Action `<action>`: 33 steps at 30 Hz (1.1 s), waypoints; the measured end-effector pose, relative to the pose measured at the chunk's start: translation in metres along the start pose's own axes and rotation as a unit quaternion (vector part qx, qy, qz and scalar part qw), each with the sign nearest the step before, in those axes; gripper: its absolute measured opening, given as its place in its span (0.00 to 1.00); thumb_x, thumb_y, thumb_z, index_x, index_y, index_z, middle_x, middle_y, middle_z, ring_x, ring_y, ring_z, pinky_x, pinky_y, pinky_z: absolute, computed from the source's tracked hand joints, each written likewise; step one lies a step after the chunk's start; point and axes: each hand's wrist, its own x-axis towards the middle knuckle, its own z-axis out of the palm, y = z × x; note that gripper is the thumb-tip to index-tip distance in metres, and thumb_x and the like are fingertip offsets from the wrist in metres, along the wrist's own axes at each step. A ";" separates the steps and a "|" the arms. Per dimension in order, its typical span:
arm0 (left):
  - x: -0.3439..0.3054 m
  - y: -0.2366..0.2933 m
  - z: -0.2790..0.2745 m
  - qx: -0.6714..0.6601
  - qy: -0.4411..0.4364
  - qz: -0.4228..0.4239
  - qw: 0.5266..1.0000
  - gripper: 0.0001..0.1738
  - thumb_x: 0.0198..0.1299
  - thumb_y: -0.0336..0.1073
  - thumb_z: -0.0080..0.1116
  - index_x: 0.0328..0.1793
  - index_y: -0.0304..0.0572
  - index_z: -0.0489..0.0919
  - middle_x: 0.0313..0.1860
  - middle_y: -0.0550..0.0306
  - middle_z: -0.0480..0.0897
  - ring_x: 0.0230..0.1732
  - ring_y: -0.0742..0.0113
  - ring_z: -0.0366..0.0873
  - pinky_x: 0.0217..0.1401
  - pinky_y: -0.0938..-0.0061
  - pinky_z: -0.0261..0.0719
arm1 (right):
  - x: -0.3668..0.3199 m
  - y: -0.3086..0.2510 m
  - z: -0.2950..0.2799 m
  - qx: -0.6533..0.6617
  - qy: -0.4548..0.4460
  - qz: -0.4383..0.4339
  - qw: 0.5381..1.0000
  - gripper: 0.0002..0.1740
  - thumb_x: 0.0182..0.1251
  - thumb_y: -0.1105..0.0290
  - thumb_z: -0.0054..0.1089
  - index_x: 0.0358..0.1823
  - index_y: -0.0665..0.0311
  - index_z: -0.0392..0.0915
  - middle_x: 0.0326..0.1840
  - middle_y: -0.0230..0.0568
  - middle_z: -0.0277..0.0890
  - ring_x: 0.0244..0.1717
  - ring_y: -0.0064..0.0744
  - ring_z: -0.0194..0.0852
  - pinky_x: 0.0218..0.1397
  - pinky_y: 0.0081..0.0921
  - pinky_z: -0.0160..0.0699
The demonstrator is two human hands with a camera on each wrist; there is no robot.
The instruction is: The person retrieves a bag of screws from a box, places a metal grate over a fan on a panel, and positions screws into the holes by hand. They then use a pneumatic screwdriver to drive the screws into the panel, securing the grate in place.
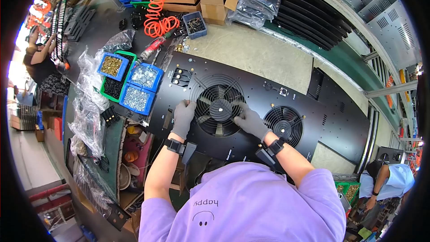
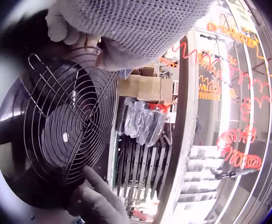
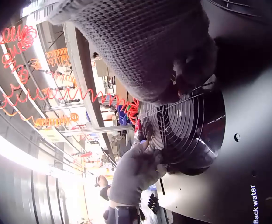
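Note:
A round black wire fan guard (image 1: 218, 82) lies over a fan with a silver hub (image 1: 220, 110) on a large black metal panel (image 1: 255, 93). My gloved left hand (image 1: 182, 117) grips the guard's left edge with curled fingers. Opposite it, my gloved right hand (image 1: 252, 123) pinches the guard's right edge. The guard's wire rings and crossing struts (image 2: 82, 123) show between both hands in the left wrist view. In the right wrist view, part of the guard (image 3: 173, 119) is hidden by the right glove.
A second fan guard (image 1: 283, 126) sits right on the panel. Blue bins of small hardware (image 1: 144, 76) stand at the left, near a red power tool (image 1: 152, 48) on a coiled orange hose (image 1: 157, 4). Cardboard boxes (image 1: 215, 9) and black strips (image 1: 309, 15) lie behind.

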 end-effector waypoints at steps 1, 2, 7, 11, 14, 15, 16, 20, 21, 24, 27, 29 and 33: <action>0.004 -0.005 0.001 -0.071 -0.036 -0.032 0.996 0.19 0.56 0.40 0.52 0.47 0.30 0.75 0.37 0.46 0.80 0.38 0.58 0.78 0.43 0.70 0.75 | -0.001 -0.001 -0.002 0.001 0.001 0.002 1.000 0.31 0.53 0.64 0.54 0.62 0.57 0.63 0.21 0.44 0.75 0.25 0.40 0.76 0.33 0.33 0.74; -0.002 0.002 -0.003 -0.070 -0.040 -0.031 0.996 0.19 0.56 0.40 0.52 0.47 0.30 0.75 0.37 0.46 0.80 0.38 0.58 0.78 0.43 0.70 0.75 | -0.003 -0.001 -0.003 0.010 -0.002 -0.003 1.000 0.29 0.53 0.64 0.55 0.59 0.58 0.65 0.21 0.43 0.75 0.25 0.39 0.76 0.33 0.32 0.74; -0.031 0.008 -0.018 -0.379 -0.211 -0.065 0.898 0.11 0.61 0.35 0.48 0.43 0.36 0.75 0.34 0.55 0.81 0.31 0.73 0.78 0.33 0.83 0.73 | 0.000 0.030 0.002 0.093 0.061 -0.038 0.993 0.20 0.56 0.65 0.56 0.51 0.62 0.72 0.25 0.39 0.77 0.28 0.29 0.75 0.35 0.26 0.74; -0.051 0.006 -0.029 -0.450 -0.235 -0.054 0.860 0.10 0.62 0.34 0.48 0.44 0.35 0.74 0.34 0.54 0.81 0.31 0.72 0.78 0.34 0.81 0.75 | 0.000 0.032 -0.029 0.247 0.115 -0.056 0.960 0.12 0.63 0.71 0.52 0.47 0.67 0.74 0.34 0.33 0.77 0.35 0.19 0.72 0.40 0.18 0.72; -0.067 -0.002 -0.028 -0.460 -0.200 -0.077 0.861 0.10 0.62 0.33 0.48 0.44 0.34 0.73 0.37 0.50 0.81 0.33 0.69 0.78 0.37 0.76 0.76 | 0.006 0.036 -0.043 0.261 0.133 -0.080 0.953 0.13 0.64 0.72 0.51 0.47 0.69 0.74 0.36 0.33 0.77 0.36 0.19 0.72 0.42 0.18 0.72; -0.073 -0.005 -0.023 -0.461 -0.209 -0.083 0.859 0.10 0.63 0.34 0.48 0.44 0.34 0.73 0.37 0.50 0.81 0.33 0.69 0.78 0.37 0.76 0.76 | 0.008 0.035 -0.045 0.288 0.137 -0.082 0.944 0.13 0.65 0.71 0.51 0.48 0.70 0.73 0.36 0.33 0.76 0.36 0.19 0.72 0.42 0.18 0.72; -0.079 -0.009 -0.017 -0.461 -0.217 -0.088 0.856 0.10 0.63 0.34 0.49 0.44 0.34 0.73 0.37 0.50 0.81 0.33 0.69 0.78 0.37 0.76 0.76 | 0.010 0.036 -0.046 0.315 0.140 -0.084 0.935 0.14 0.65 0.71 0.51 0.49 0.70 0.73 0.36 0.34 0.76 0.36 0.19 0.72 0.42 0.18 0.72; -0.095 -0.014 0.005 -0.462 -0.238 -0.107 0.847 0.11 0.62 0.31 0.50 0.46 0.32 0.74 0.37 0.55 0.80 0.35 0.71 0.78 0.41 0.78 0.77 | 0.017 0.033 -0.052 0.130 0.154 -0.025 0.979 0.11 0.63 0.70 0.52 0.44 0.65 0.77 0.36 0.39 0.80 0.36 0.25 0.77 0.41 0.22 0.74; -0.096 -0.012 0.009 -0.463 -0.238 -0.107 0.847 0.11 0.62 0.31 0.50 0.46 0.32 0.74 0.37 0.55 0.80 0.35 0.71 0.78 0.41 0.78 0.77 | 0.019 0.033 -0.050 0.130 0.154 -0.025 0.979 0.11 0.63 0.70 0.52 0.44 0.65 0.77 0.36 0.39 0.80 0.36 0.25 0.77 0.41 0.22 0.74; -0.100 -0.008 0.017 -0.457 -0.228 -0.119 0.851 0.11 0.61 0.30 0.50 0.47 0.31 0.75 0.37 0.59 0.79 0.36 0.74 0.77 0.40 0.80 0.75 | 0.025 0.035 -0.047 0.023 0.205 -0.106 0.973 0.09 0.61 0.70 0.54 0.41 0.63 0.79 0.38 0.44 0.80 0.38 0.34 0.79 0.41 0.25 0.75; -0.099 -0.008 0.025 -0.472 -0.224 -0.104 0.846 0.11 0.61 0.30 0.49 0.47 0.31 0.75 0.37 0.58 0.79 0.36 0.74 0.77 0.39 0.81 0.75 | 0.028 0.036 -0.045 -0.046 0.203 -0.127 0.970 0.11 0.60 0.70 0.55 0.43 0.62 0.78 0.40 0.46 0.79 0.40 0.40 0.79 0.42 0.28 0.75; -0.101 -0.005 0.024 -0.452 -0.225 -0.095 0.858 0.12 0.62 0.33 0.49 0.47 0.32 0.74 0.37 0.56 0.80 0.35 0.73 0.78 0.37 0.81 0.75 | 0.031 0.039 -0.042 -0.001 0.203 -0.115 0.972 0.11 0.58 0.70 0.57 0.43 0.63 0.77 0.40 0.46 0.79 0.39 0.39 0.79 0.42 0.28 0.75; -0.103 0.000 0.022 -0.424 -0.227 -0.086 0.873 0.13 0.63 0.36 0.49 0.47 0.34 0.73 0.37 0.54 0.81 0.34 0.72 0.79 0.34 0.81 0.75 | 0.032 0.033 -0.045 -0.036 0.171 -0.059 0.983 0.12 0.58 0.70 0.58 0.43 0.64 0.76 0.37 0.44 0.79 0.35 0.34 0.78 0.39 0.25 0.75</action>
